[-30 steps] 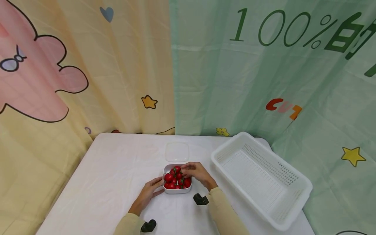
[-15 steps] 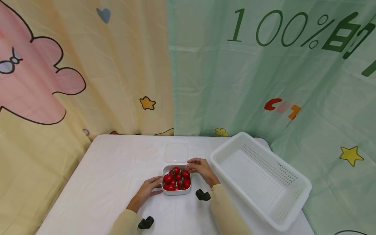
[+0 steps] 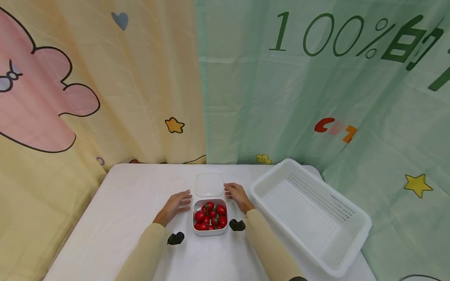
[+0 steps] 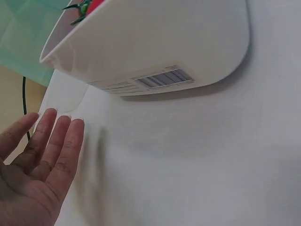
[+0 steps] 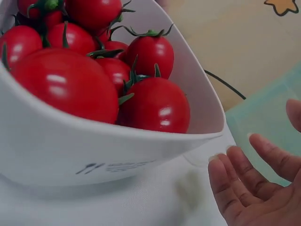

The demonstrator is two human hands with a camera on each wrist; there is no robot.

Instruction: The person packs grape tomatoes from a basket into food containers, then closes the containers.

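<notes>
A white square box [image 3: 211,232] full of small red tomatoes [image 3: 210,216] with green stems stands mid-table. Just beyond it lies a flat clear lid [image 3: 209,185]. My left hand [image 3: 175,206] is off the box's left side, fingers extended and apart from the wall. Beside the lid's right edge is my right hand [image 3: 239,196], its fingers loosely bent and holding nothing. In the left wrist view, a barcode label [image 4: 164,79] shows low on the box wall. The right wrist view shows tomatoes [image 5: 66,84] heaped up near the rim, with my fingers beyond the box corner.
A large white perforated basket [image 3: 311,212] stands at the right of the white-covered table [image 3: 140,187], and no contents show in it. Printed curtains [image 3: 151,78] hang behind the table's far edge. Black wrist mounts [image 3: 175,238] stick out inward from both sleeves.
My right hand has left the tomatoes and moved forward to beside the lid. My left hand has come off the box's side and slid forward. The view has shifted slightly.
</notes>
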